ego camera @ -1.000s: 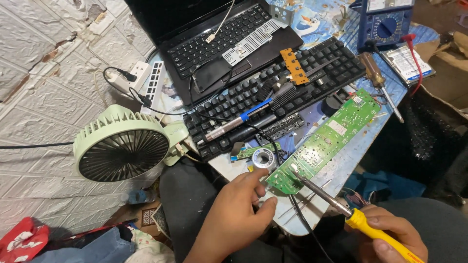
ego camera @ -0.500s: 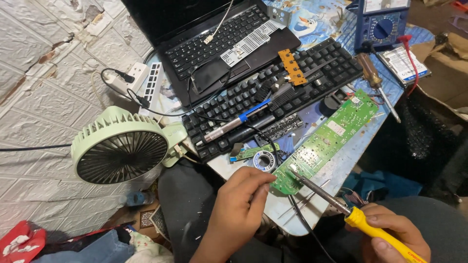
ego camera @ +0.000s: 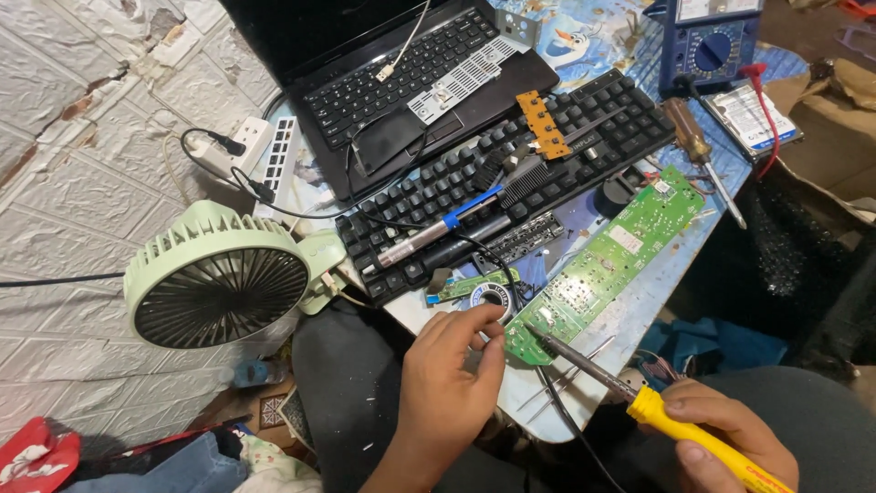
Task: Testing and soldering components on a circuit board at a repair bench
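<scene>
1. The right hand (ego camera: 725,429) is wrapped closed round the yellow handle of a soldering iron (ego camera: 639,397), its metal tip resting on the near end of the green circuit board (ego camera: 602,269).
2. That board lies slantwise on the bench (ego camera: 639,310), near its front edge, just right of a small solder spool (ego camera: 494,296).
3. The left hand (ego camera: 447,383) lies at the board's near corner, fingers curled together; thumb and forefinger seem to pinch something thin, probably solder wire, though I cannot tell for sure.
4. The board looks light, stiff and thin, and fragile on its component side; I would hold it by its bare edges, never by the parts.
5. The iron looks light and rigid, presumably hot at the shaft, so the yellow grip is the only place to take hold.
6. Count: one large green board, one small green board strip (ego camera: 465,287) by the spool, one iron.
7. Around them: one laptop (ego camera: 401,64), one black keyboard (ego camera: 511,173), one pale green fan (ego camera: 219,278), one blue multimeter (ego camera: 712,41), one wooden-handled screwdriver (ego camera: 698,151).
</scene>
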